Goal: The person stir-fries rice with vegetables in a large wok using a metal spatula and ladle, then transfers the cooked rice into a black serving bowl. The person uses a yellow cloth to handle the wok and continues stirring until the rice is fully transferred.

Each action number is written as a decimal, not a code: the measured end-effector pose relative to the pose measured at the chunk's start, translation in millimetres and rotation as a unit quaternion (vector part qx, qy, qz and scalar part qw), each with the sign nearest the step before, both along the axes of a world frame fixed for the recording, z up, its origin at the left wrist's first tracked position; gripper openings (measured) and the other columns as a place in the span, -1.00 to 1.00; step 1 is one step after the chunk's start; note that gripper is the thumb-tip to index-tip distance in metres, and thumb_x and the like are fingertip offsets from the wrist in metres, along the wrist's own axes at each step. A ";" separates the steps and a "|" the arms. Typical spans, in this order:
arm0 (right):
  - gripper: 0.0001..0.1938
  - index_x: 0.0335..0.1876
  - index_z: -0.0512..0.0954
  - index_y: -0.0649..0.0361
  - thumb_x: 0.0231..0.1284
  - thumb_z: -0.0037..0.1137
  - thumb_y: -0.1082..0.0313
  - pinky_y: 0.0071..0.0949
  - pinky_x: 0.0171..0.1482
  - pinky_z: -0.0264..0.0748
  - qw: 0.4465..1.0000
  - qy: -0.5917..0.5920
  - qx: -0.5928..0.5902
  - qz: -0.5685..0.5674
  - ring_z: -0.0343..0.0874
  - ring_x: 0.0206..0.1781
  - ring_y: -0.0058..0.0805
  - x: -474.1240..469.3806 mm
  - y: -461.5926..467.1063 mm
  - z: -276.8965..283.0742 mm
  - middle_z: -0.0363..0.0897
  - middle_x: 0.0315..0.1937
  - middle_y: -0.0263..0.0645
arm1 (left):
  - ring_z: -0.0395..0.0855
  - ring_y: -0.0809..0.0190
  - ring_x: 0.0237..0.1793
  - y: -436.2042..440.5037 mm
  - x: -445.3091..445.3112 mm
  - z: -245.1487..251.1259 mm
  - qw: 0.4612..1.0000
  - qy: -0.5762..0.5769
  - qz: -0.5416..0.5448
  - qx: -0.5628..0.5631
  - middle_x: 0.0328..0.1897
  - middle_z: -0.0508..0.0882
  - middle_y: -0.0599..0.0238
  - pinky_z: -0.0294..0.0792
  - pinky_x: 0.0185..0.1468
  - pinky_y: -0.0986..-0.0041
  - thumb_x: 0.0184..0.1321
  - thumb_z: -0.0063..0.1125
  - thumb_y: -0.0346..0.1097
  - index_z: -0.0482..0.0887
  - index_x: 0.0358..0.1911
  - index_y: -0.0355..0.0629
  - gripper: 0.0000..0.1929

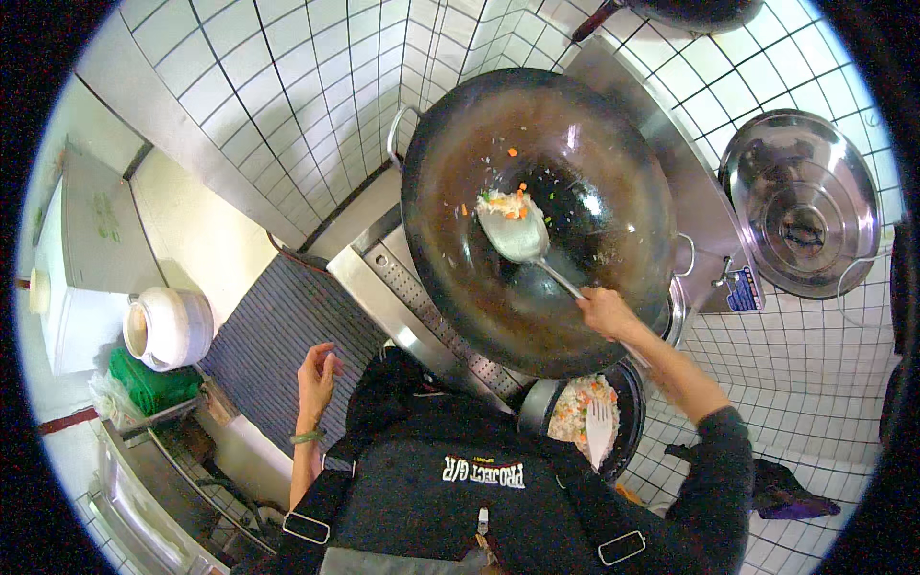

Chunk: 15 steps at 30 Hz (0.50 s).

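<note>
My right hand (608,315) grips the handle of a metal wok turner (519,233) over a large dark wok (460,302). On the tip of the turner's blade lies a small heap of fried rice (512,205) with orange carrot dice and green bits. A few carrot dice (512,152) and scattered grains stick to the wok's inner wall. Left of my body, my left hand (317,377) hangs in the air with loosely bent fingers and nothing in it. Close below the wok's near rim, a round pot (533,417) contains more fried rice (576,415), with a white slotted utensil (599,424) resting in it.
A perforated steel stove edge (431,305) runs before me. Round steel lids (798,201) lean at the right wall. At left stand a white crock (172,327) and a green bundle (154,381) over a ribbed dark mat (287,352). Another pan (697,11) shows at the top.
</note>
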State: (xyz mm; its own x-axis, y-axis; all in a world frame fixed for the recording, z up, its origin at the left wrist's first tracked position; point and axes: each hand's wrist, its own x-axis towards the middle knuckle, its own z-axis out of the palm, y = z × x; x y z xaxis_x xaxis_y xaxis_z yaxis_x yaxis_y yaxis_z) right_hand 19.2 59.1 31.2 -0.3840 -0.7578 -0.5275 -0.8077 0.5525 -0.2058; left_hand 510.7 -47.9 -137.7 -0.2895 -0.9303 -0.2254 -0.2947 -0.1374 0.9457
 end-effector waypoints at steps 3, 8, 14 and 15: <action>-0.79 -0.16 0.48 0.31 0.28 -0.10 0.33 -0.28 -0.70 0.47 0.989 -0.057 -0.067 -0.120 0.55 -0.73 -0.23 11.3 -36.1 -34.2 0.53 -0.64 0.01 | 0.56 0.40 -0.45 -16.2 -6.8 25.9 1.000 0.018 0.004 -0.004 -0.45 0.64 0.27 0.42 -0.30 0.58 0.32 -0.04 -0.37 0.51 -0.04 -0.30 -0.79; -0.74 -0.17 0.47 0.31 0.36 -0.17 0.25 -0.32 -0.67 0.48 0.947 -0.145 -0.165 -0.234 0.51 -0.74 -0.37 9.1 -79.0 -55.5 0.47 -0.68 -0.14 | 0.54 0.44 -0.43 -39.5 -29.5 99.6 0.995 0.099 0.008 -0.031 -0.41 0.64 0.32 0.38 -0.35 0.63 0.36 -0.09 -0.35 0.51 -0.01 -0.25 -0.78; -0.63 0.10 0.46 0.19 0.36 -0.17 0.12 -0.30 -0.09 0.50 0.926 0.007 -0.359 -0.117 0.63 -0.17 -0.16 -1.3 -70.1 -52.1 0.62 -0.20 -0.03 | 0.59 0.37 -0.30 -59.5 -123.1 185.2 0.974 0.123 -0.136 -0.131 -0.31 0.65 0.27 0.45 -0.18 0.56 0.35 -0.11 -0.40 0.52 -0.02 -0.29 -0.78; -0.68 0.05 0.47 0.22 0.32 -0.11 0.19 -0.31 -0.14 0.52 0.885 0.024 -0.448 -0.125 0.63 -0.16 -0.13 3.1 -50.9 -46.1 0.60 -0.15 0.06 | 0.61 0.33 -0.23 -58.4 -146.9 190.4 0.962 0.173 -0.193 -0.082 -0.26 0.65 0.25 0.45 -0.11 0.53 0.36 -0.10 -0.39 0.50 0.01 -0.29 -0.77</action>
State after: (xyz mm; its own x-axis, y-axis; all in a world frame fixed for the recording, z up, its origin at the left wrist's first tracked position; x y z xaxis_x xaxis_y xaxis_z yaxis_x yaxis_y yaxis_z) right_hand 22.3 8.3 -14.9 -0.6048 -0.7515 0.2635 -0.7030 0.3483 -0.6201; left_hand 363.8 -106.3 52.6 -0.6516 -0.7536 0.0866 0.0427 0.0775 0.9961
